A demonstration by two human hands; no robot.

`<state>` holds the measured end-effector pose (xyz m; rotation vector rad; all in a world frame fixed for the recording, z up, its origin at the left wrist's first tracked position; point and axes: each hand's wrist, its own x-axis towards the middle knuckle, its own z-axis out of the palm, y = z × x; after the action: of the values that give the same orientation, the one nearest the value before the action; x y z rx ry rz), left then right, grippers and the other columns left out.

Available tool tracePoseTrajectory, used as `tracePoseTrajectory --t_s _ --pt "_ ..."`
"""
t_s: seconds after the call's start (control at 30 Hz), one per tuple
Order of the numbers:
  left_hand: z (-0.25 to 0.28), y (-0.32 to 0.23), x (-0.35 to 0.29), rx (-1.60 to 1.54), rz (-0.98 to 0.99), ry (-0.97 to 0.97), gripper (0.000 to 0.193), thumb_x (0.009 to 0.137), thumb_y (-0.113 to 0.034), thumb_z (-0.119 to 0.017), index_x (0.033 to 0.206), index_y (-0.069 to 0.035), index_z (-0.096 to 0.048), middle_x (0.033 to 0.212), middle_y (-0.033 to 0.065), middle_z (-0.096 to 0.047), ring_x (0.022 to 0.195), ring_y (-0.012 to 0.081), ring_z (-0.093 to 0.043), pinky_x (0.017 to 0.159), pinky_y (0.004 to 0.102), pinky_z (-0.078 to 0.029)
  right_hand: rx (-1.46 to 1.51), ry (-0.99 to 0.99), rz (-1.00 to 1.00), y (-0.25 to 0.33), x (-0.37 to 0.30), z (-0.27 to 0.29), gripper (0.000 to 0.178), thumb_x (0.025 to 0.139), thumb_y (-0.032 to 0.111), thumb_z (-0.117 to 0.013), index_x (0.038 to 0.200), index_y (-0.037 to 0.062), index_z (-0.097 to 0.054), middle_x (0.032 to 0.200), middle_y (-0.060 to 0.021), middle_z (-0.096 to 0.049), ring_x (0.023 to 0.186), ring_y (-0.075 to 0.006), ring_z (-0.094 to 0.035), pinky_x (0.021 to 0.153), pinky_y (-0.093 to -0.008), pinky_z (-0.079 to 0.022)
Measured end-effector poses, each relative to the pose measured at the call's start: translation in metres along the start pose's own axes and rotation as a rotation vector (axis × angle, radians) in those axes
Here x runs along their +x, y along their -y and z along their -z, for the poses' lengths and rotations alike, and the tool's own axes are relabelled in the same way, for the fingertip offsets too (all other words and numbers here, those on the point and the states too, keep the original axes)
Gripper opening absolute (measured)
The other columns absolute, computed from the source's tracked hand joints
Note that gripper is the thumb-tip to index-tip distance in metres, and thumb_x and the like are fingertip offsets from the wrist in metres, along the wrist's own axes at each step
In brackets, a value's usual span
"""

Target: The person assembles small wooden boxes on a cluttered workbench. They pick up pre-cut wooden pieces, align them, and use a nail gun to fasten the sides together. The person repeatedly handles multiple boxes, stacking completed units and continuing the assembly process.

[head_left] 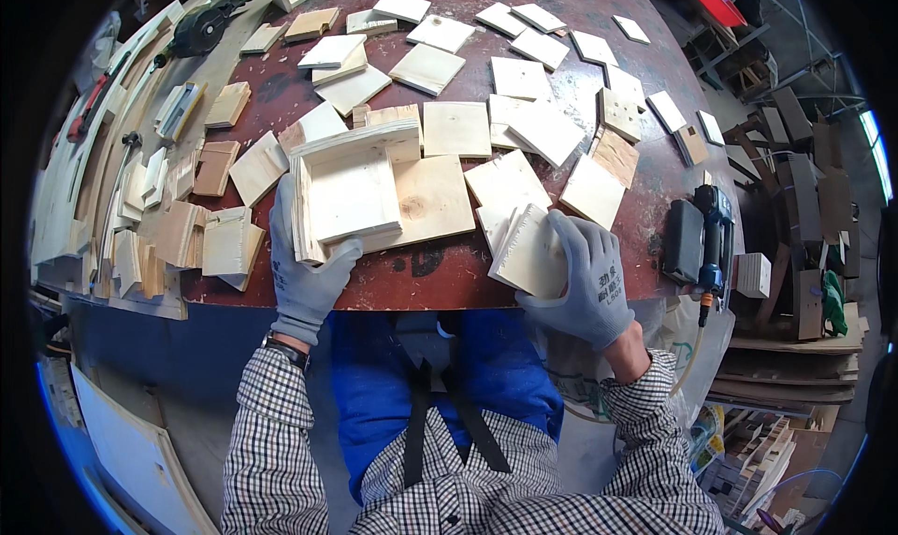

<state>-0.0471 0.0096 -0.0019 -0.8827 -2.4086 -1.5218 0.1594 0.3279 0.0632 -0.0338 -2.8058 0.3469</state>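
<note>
My left hand [313,278], in a grey work glove, is closed around the near left corner of a partly walled wooden box [351,198]. Stacked pale boards form the box's left and far sides, and a square wooden board [435,198] with a knot lies against its right side. At the table's front edge my right hand [591,273], gloved alike, grips a square wooden board [535,254] that is tilted up, its rough sawn edge facing left. Beneath that board and beyond it rests another pale board [507,181].
Many loose wooden squares are scattered over the dark red table [281,86]. A black nail gun [713,236] with a hose lies at the right edge. At the far left sits a black power tool [201,28] beside long planks. Dark wood offcuts [795,180] are piled off to the right.
</note>
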Motion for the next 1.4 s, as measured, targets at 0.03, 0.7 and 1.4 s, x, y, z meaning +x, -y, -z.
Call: tracePoseTrajectory --t_s 0.03,0.7,1.4 --pt "0.001 0.001 0.000 0.017 -0.010 0.000 0.109 0.079 -0.007 -0.082 0.169 -0.006 -0.019 0.162 0.0180 -0.037 0.149 0.0309 -0.044 0.124 0.0446 -0.039 0.021 -0.005 -0.029 0.003 0.002 0.000 0.105 0.068 0.039 -0.093 0.155 0.0048 -0.043 0.137 -0.0177 -0.057 0.123 -0.0363 -0.056 0.106 -0.0496 -0.043" --pt "-0.003 0.008 0.000 -0.069 -0.030 -0.019 0.104 0.083 -0.007 -0.081 0.168 -0.006 -0.022 0.164 0.0183 -0.037 0.149 0.0310 -0.045 0.123 0.0449 -0.042 1.371 0.040 -0.146 0.043 0.007 -0.015 0.130 0.068 0.056 -0.093 0.162 -0.0058 -0.027 0.156 -0.0210 -0.042 0.149 -0.0318 -0.045 0.125 -0.0454 -0.030" --pt "-0.005 0.010 0.000 -0.110 0.042 -0.038 0.101 0.080 -0.001 -0.073 0.168 -0.007 -0.024 0.168 0.0145 -0.032 0.154 0.0296 -0.035 0.129 0.0447 -0.032 -0.156 -0.272 -0.110 -0.033 0.084 -0.012 0.067 0.091 0.052 -0.074 0.141 0.0110 -0.056 0.141 -0.0193 -0.057 0.133 -0.0385 -0.053 0.113 -0.0551 -0.037"
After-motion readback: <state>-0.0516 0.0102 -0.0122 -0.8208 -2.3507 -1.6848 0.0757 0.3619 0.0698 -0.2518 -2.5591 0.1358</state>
